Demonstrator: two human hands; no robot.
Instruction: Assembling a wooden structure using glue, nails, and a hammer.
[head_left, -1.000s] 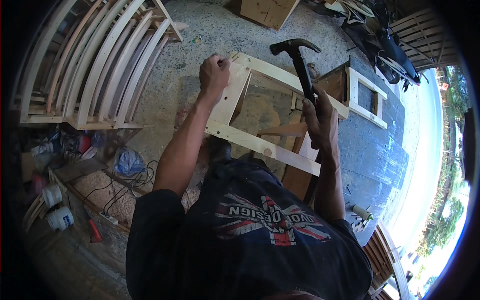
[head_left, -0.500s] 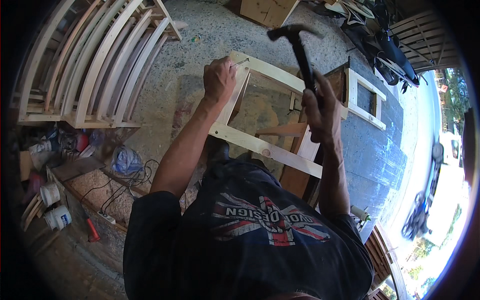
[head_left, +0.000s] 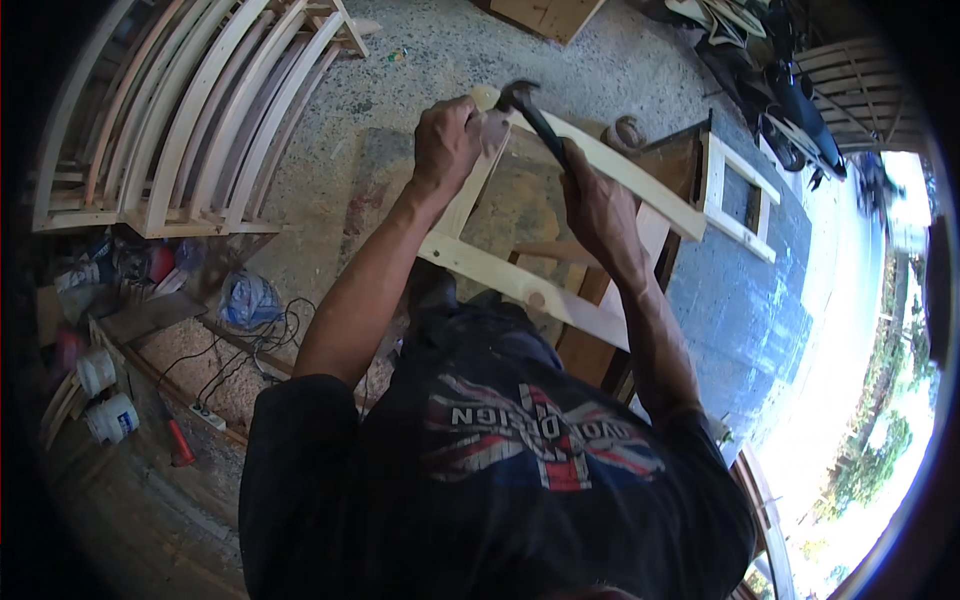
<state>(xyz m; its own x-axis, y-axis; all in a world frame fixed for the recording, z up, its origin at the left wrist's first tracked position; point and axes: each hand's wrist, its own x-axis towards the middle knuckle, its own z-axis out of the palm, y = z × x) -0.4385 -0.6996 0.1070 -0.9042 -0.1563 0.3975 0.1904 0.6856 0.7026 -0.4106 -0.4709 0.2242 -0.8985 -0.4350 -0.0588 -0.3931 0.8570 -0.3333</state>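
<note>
A light wooden frame (head_left: 525, 290) of pale boards extends in front of me, with a dark knot in its near board. My left hand (head_left: 447, 143) is closed at the frame's far left corner, its fingers pinching a thin nail that is now hidden behind fingers and hammer. In my right hand (head_left: 602, 212) is a claw hammer (head_left: 543, 132), gripped by its dark handle. The hammer's head is down at that corner, close beside my left fingers. Whether it touches the nail cannot be made out.
Curved slatted wooden pieces (head_left: 195, 110) stand at the far left. A smaller wooden frame (head_left: 742, 235) lies on a blue-grey board (head_left: 740, 310) to the right. Nearer left are cables (head_left: 240, 355), wood shavings, white buckets (head_left: 112, 417) and a red-handled tool (head_left: 180, 443). A tape roll (head_left: 626, 132) lies beyond the frame.
My right hand has swung the raised hammer down and left to the frame's corner. My left hand stays closed there. The nail, visible before, is now covered.
</note>
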